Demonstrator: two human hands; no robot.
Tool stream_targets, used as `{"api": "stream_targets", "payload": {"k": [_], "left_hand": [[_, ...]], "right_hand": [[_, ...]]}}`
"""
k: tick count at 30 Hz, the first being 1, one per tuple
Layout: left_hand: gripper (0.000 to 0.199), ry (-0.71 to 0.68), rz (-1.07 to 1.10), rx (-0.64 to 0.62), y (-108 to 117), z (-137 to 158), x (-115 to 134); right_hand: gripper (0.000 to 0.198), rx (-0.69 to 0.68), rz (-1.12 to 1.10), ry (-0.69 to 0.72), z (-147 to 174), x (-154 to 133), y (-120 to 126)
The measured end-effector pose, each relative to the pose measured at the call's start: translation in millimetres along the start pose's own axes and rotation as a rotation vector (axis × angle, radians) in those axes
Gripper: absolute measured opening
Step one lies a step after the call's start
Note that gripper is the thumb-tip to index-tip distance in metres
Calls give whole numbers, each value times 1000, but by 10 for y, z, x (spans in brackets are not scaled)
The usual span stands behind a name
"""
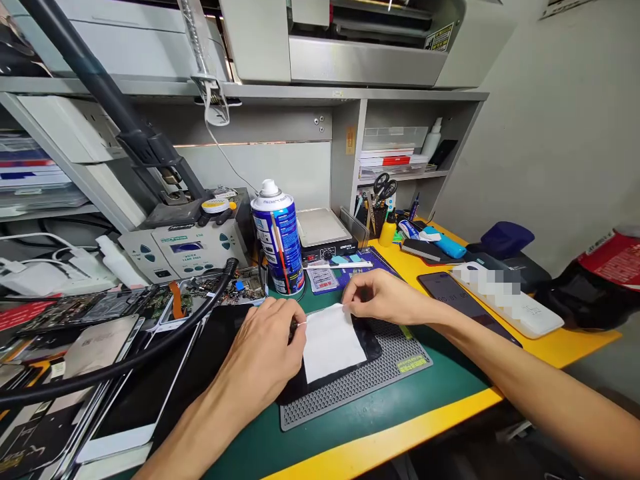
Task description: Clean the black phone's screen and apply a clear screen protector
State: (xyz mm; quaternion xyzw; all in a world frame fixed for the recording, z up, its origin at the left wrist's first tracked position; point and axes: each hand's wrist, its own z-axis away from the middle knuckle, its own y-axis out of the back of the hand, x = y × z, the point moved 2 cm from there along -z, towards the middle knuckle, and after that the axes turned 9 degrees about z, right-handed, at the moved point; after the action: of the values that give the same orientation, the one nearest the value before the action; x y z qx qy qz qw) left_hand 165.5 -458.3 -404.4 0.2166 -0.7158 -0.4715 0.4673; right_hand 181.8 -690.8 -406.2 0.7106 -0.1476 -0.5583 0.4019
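Note:
A white cloth or tissue lies spread over a dark, flat piece that looks like a device panel. Both rest on a grey honeycomb-textured mat. At the cloth's upper left corner, my left hand is closed, pinching that corner between thumb and fingers. The upper right corner is pinched by my right hand, its thumb and fingertips pressed together. What lies under the cloth is mostly hidden.
A tall blue spray can stands behind the mat. To the left are a soldering station, a black hose and several phone parts. At right lie a dark phone and a white power bank-like slab. The desk has a yellow edge.

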Motion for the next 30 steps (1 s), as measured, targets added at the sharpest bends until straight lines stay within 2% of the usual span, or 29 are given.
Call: {"api": "stream_targets", "payload": {"k": [3,6,9,12,18,20,24,27,30], "left_hand": [[11,-14,67,-9,43,33,-13],[11,-86,148,-85,64,95,-30],[24,-183,149,-204,75,154,-24],[21,-252,102,-283,88,195,14],[18,-298,93,-330,146,239,82],[21,-298,96,-310,171,237,78],[28,-325,57,-260,194,224,67],[31,-333,50,-237,215,211,61],[32,-322,39,-159,271,204,34]], "right_hand": [[6,38,-6,75,73,-31,8],[4,24,25,145,155,-96,5],[9,-34,62,198,226,-170,-3],[13,-111,123,224,279,-224,-4],[9,-235,171,193,324,-250,60],[4,-198,136,197,323,-263,85],[16,13,189,300,386,-378,3],[31,87,400,349,545,-531,-238],[48,105,633,301,741,-647,-536]]}}
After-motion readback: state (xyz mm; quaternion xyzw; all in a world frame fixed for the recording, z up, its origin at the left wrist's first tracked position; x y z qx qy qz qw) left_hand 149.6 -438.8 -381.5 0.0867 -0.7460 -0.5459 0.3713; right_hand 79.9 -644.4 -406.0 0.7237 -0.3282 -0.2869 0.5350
